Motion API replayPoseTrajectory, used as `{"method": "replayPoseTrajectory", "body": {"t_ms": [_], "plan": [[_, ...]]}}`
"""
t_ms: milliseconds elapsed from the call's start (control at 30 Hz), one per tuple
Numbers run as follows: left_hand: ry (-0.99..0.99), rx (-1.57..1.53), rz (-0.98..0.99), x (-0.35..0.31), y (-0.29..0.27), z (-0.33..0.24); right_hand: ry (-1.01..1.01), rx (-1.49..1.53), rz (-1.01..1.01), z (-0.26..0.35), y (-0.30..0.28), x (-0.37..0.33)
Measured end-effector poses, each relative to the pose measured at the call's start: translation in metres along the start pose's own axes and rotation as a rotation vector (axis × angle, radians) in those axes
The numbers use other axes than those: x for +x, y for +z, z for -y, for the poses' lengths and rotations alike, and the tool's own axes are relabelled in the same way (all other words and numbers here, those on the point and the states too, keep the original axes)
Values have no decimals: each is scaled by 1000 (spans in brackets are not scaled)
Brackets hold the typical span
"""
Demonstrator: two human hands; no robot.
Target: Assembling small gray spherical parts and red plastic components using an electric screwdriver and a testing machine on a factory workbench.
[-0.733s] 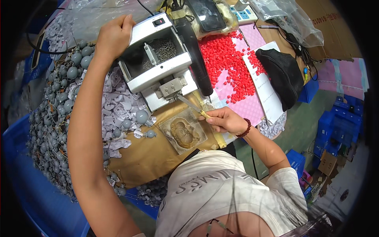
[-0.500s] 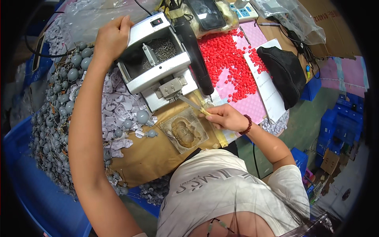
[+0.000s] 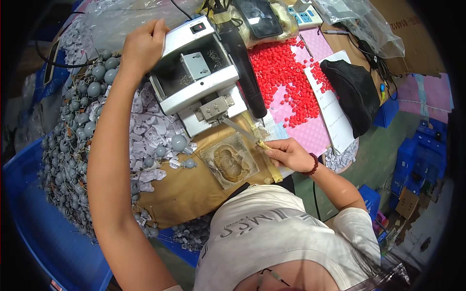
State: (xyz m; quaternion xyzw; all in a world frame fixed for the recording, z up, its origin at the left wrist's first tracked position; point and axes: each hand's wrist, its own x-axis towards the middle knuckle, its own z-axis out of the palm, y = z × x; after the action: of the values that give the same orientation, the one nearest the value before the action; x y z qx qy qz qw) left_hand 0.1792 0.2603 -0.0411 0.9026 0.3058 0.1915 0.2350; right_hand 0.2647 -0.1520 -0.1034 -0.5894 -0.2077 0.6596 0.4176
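A silver screw feeder (image 3: 200, 77) stands on the bench, with loose small screws inside its open-topped hopper. My left hand (image 3: 141, 47) is closed round the machine's upper left edge. In my right hand (image 3: 290, 154) is the yellow-wrapped end of a thin flat metal strip tool (image 3: 240, 130). The tool's far tip meets the small metal block (image 3: 213, 107) at the feeder's front. Below the feeder lies a clear square mould-like fixture (image 3: 230, 161) with a rounded hollow, close to my shirt.
Grey round bulb-like parts (image 3: 80, 131) and white plastic pieces (image 3: 153, 128) pile up on the left. Many red caps (image 3: 279, 72) lie on a pink sheet, beside a black electric screwdriver (image 3: 245, 77). Further right are a paper sheet (image 3: 340, 121) and a black pouch (image 3: 352, 94).
Inside the hopper, the narrow bar now shows as a broader plate, and fewer screws are visible. The whole view has shifted slightly. Both hands keep their holds.
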Motion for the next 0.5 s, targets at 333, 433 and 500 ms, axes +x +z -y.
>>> {"method": "replayPoseTrajectory", "body": {"t_ms": [333, 433, 500], "plan": [[-11, -2, 8, 0, 1, -2, 2, 100, 55, 13, 17, 27], [-17, -14, 8, -1, -3, -2, 101, 80, 119, 28, -3, 25], [-15, -9, 24, 1, -1, -3, 133, 74, 163, 32, -11, 27]]}}
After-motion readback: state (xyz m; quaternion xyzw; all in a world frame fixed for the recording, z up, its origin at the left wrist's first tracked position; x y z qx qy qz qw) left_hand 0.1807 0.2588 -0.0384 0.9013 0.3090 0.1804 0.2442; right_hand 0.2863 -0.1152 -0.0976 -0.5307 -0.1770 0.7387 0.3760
